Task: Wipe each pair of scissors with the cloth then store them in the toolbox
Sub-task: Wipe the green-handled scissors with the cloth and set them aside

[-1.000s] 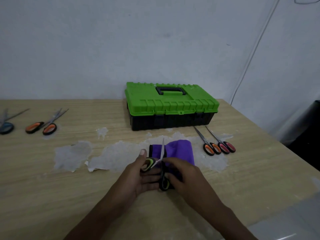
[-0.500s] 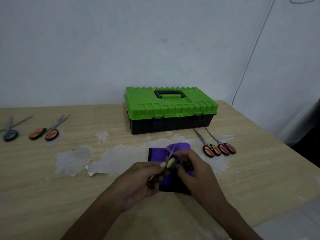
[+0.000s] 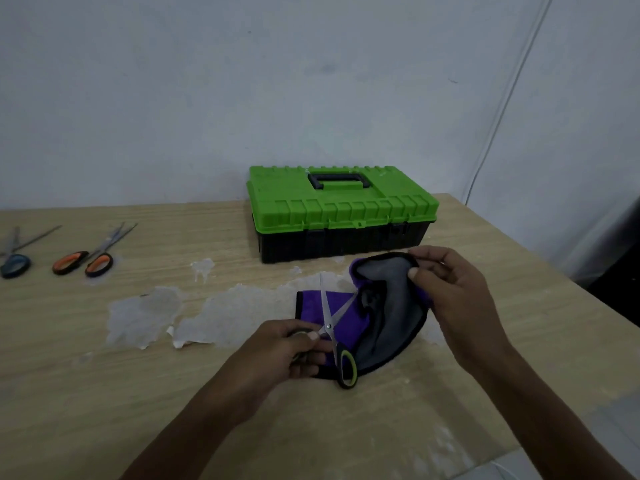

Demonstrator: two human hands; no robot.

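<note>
Yellow-green handled scissors [image 3: 333, 330] lie with blades spread on the purple cloth [image 3: 320, 306]. My left hand [image 3: 277, 351] grips one handle loop near the pivot. My right hand [image 3: 446, 289] pinches the cloth's black-trimmed edge and holds it lifted, showing its grey underside. The green-lidded toolbox [image 3: 341, 209] stands shut behind the cloth. Orange-handled scissors [image 3: 86, 259] and blue-handled scissors [image 3: 15, 259] lie at the far left. The two pairs seen earlier on the right are hidden behind my right hand and the cloth.
The wooden table [image 3: 104, 393] has patches of peeled surface [image 3: 145, 313] in the middle. The wall stands close behind the toolbox. The table's right edge runs diagonally at the right, with a white cable [image 3: 502, 109] on the wall above it.
The scissors' blades have spread open on the cloth. My right hand left the scissors, took the cloth's edge and lifted it up and right, turning the grey side up.
</note>
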